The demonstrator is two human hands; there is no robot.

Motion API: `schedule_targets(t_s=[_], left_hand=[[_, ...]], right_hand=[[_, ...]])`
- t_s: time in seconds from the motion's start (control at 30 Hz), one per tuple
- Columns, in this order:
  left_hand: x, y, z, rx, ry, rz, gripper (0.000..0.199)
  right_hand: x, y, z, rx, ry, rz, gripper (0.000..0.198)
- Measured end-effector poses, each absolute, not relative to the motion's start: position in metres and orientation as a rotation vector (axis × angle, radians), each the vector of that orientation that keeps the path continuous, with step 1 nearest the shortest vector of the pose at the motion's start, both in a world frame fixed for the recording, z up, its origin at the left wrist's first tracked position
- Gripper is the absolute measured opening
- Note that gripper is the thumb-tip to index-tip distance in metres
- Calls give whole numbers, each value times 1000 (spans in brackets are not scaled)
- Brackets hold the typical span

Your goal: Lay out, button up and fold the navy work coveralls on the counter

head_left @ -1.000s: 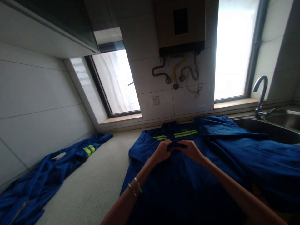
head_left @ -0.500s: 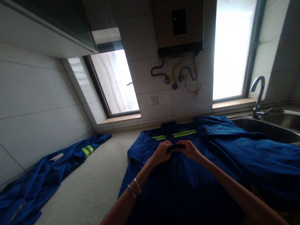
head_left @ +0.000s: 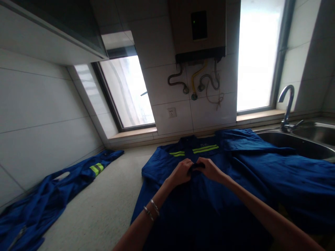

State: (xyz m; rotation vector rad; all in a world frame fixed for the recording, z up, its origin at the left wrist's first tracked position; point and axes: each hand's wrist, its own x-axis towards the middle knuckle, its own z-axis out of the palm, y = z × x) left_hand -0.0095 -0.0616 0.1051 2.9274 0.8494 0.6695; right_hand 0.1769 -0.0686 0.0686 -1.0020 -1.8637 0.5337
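A dark blue work jacket [head_left: 167,205] with yellow-green reflective strips across the chest lies spread on the counter, its collar toward the wall. Over the jacket's middle front, my left hand [head_left: 182,172] is closed on a fold of its cloth. My right hand [head_left: 208,168] pinches the same raised fold from the other side, close beside the left. The fingertips are partly hidden by the dark cloth, so fastenings under them cannot be made out. Two silver bangles [head_left: 151,210] circle my left wrist.
Another blue garment [head_left: 62,188] with a reflective band lies along the left wall on the pale counter [head_left: 104,205]. At the right stand a steel sink [head_left: 314,148] and a tap [head_left: 288,104]; blue cloth reaches the sink's edge. A water heater [head_left: 200,29] hangs above.
Both hands stay on the fold at the jacket front, with only a slight shift of the fingers and the gripped cloth. The garments lie as before.
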Motion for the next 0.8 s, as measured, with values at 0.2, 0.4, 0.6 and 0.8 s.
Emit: schedule_targets(t_s=[0.2,0.4,0.6,0.8], left_hand=[[-10,-61,105,2942,876,655,21],[-8,-59,95,2942,823,689,16],[-6,-61,97,2883,801,704,13],[-11,-63,117,2802,765,642,16]], right_hand=[[177,-69,70,-969,-1850,582,11],[180,-70,68,-986,-1850,648,12],[187,-66,67,-942,-1843,778,15],[193,-76,88,-904,-2025,571,21]])
